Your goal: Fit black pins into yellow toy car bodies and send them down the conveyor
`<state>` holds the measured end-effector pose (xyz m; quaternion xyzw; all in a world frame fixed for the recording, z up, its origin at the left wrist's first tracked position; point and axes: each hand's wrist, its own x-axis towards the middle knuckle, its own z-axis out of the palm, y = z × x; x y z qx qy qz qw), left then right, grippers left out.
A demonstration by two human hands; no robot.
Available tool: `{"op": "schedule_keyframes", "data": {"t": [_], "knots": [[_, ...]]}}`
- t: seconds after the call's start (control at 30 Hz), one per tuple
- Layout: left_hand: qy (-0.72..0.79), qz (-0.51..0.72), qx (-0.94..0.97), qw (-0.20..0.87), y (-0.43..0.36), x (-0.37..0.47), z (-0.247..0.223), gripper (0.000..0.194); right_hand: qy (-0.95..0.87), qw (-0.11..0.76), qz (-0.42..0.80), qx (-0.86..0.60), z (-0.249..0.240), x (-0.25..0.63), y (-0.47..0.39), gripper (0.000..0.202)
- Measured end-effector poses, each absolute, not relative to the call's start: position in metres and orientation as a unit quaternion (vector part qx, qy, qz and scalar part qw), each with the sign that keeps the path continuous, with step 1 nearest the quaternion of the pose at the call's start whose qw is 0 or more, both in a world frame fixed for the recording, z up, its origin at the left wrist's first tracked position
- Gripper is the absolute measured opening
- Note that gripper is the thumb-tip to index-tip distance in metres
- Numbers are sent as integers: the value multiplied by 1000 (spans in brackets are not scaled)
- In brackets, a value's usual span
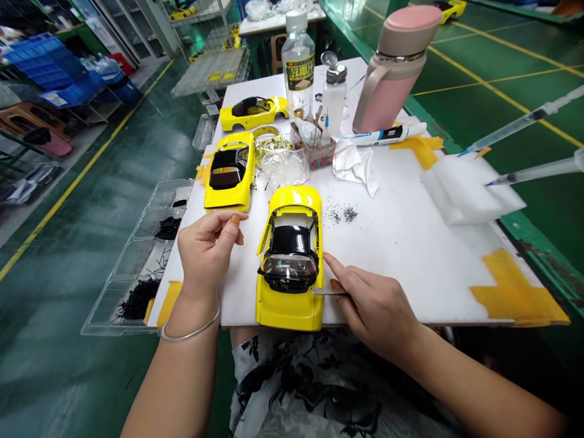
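A yellow model car body (289, 310) with a black roof and clear windshield lies on the white board, its near end at the board's front edge. My right hand (376, 304) holds metal tweezers (329, 292), their tip over the body's right side beside the windshield; the index fingertip is at that side. Left of the body, my left hand (210, 243) is raised with thumb and index finger pinched together; whatever may be between them is too small to make out. A second yellow body (229, 198) lies just beyond my left hand. Tiny black bits (350, 213) are scattered to the right.
Farther back stand a third yellow body (255, 114), a clear bottle (298, 67), a pink flask (392, 79) and a crumpled tissue (356, 164). Two syringes (529, 173) rest on a white pad (465, 191) at right. A compartment tray (109, 292) with black parts is at left.
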<state>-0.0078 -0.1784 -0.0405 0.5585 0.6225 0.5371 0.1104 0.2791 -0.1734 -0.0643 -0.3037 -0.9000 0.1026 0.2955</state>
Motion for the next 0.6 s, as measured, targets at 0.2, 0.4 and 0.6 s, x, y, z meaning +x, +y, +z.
{"op": "schedule_keyframes", "data": {"t": [0.2, 0.4, 0.6], "knots": [[623, 537, 558, 109, -178, -9, -41, 15, -886, 326, 128, -305, -67, 282, -171, 53], [615, 545, 557, 116, -178, -8, -41, 13, -897, 310, 122, -290, -65, 281, -173, 49], [615, 553, 549, 118, -175, -9, -40, 14, -883, 346, 160, -274, -64, 286, -174, 43]]}}
